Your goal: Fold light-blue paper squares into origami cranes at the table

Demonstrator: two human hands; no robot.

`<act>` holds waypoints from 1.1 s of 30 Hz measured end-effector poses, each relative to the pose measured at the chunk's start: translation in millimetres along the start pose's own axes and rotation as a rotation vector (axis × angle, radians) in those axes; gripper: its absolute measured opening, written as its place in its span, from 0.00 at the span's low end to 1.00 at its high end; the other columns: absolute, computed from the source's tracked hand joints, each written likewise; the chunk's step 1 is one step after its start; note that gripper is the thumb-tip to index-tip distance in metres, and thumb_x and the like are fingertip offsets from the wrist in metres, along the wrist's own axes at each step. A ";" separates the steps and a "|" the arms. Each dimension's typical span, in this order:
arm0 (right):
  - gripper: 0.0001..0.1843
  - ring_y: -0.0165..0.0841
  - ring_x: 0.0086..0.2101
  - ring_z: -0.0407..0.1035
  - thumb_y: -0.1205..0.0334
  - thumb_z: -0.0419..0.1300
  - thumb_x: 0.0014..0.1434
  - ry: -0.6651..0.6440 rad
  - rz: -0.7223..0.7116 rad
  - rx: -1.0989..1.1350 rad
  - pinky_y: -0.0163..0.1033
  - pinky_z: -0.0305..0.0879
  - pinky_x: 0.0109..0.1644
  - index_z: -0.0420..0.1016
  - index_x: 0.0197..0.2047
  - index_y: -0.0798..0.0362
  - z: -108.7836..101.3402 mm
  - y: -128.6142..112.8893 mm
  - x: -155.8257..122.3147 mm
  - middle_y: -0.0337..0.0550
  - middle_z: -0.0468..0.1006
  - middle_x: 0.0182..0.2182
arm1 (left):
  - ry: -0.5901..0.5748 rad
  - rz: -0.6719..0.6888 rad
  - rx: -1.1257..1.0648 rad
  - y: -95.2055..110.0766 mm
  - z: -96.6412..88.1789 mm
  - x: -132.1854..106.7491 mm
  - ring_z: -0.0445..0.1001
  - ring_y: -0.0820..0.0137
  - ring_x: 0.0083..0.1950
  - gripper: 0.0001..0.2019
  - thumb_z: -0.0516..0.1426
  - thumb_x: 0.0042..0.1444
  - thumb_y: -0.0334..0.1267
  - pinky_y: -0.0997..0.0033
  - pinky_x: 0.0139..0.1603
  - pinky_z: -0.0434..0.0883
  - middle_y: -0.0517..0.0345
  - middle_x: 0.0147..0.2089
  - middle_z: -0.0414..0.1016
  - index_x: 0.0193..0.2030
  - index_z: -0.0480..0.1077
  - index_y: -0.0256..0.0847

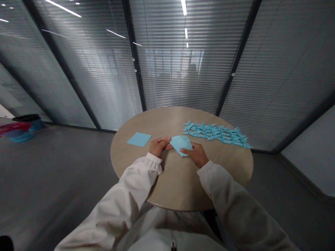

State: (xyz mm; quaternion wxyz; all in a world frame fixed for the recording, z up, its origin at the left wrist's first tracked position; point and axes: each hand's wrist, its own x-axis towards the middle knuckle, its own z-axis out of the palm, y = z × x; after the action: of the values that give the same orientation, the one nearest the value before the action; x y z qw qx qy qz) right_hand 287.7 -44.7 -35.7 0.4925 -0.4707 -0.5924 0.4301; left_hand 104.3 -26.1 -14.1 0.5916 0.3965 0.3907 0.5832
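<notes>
The folded sheet (180, 143) and cranes (213, 133) are light blue, the tabletop (180, 184) tan.

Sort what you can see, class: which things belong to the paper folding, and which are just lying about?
Likely part of the folding:
left hand
right hand
held blue paper
flat blue paper
paper birds
table

Probably just lying about:
red-lined bin
dark-lined bin

No text or label could be read in this view. No brand, number or sign was legible either.
</notes>
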 end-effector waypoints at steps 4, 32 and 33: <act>0.23 0.29 0.24 0.65 0.52 0.65 0.38 -0.004 -0.003 -0.006 0.34 0.61 0.28 0.76 0.33 0.62 0.7 -0.4 0.4 0.41 0.74 0.25 | 0.032 0.033 0.007 0.6 1.4 -1.7 0.75 0.69 0.28 0.18 0.68 0.29 0.42 0.67 0.35 0.74 0.55 0.26 0.77 0.27 0.74 0.33; 0.23 0.32 0.27 0.68 0.52 0.66 0.36 -0.114 0.068 0.085 0.37 0.64 0.32 0.77 0.33 0.61 3.8 -10.3 9.7 0.42 0.76 0.25 | -0.073 0.052 0.268 1.0 3.8 -4.2 0.68 0.75 0.20 0.21 0.65 0.30 0.53 0.76 0.26 0.71 0.60 0.17 0.69 0.16 0.69 0.34; 0.23 0.32 0.27 0.69 0.52 0.66 0.36 -0.106 0.074 0.085 0.37 0.64 0.32 0.77 0.33 0.61 3.3 -9.7 9.4 0.42 0.76 0.26 | -0.091 0.026 0.276 1.1 4.6 -4.5 0.69 0.75 0.20 0.21 0.66 0.30 0.52 0.76 0.26 0.71 0.59 0.17 0.70 0.16 0.69 0.34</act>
State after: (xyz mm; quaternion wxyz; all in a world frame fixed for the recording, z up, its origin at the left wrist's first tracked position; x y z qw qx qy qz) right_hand 282.5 -37.5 -25.0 0.4636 -0.4476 -0.5810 0.4972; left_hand 108.1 -30.7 -11.3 0.5409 0.5051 0.4350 0.5129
